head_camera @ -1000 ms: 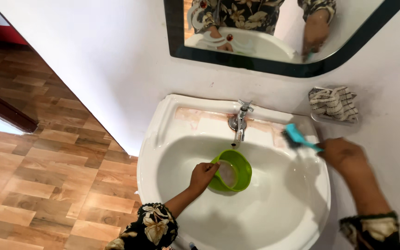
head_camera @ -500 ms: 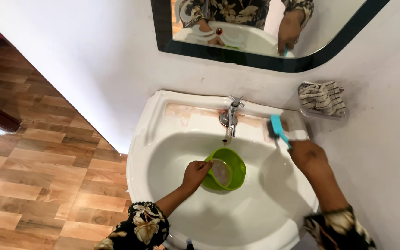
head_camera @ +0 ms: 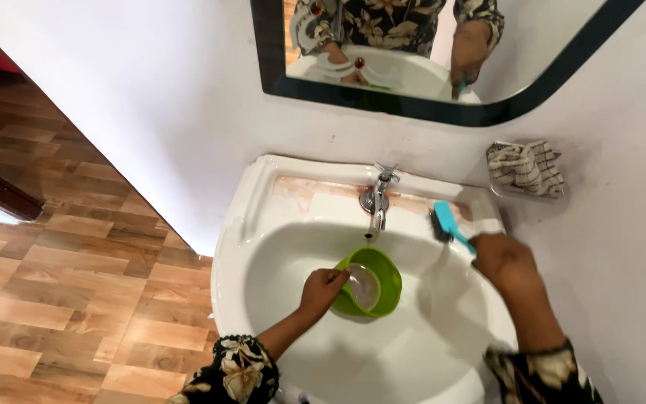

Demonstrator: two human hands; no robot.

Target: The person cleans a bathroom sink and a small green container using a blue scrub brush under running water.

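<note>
White sink (head_camera: 263, 224); left hand (head_camera: 323, 288) grips green mug (head_camera: 371, 280); right hand (head_camera: 499, 258) grips blue brush (head_camera: 446, 221).

two bare hands, left hand (head_camera: 323, 288), right hand (head_camera: 501, 258), forearms uncovered, dark sleeves with cream-and-tan floral print, pushed up near elbows

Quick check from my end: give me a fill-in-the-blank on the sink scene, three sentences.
1. The left hand holds a ____ mug by its handle inside the sink.
2. The right hand holds a blue ____ with bristles on the sink's back ledge.
3. A striped cloth sits in a holder on the ____.

Missing words: green; brush; wall
</note>
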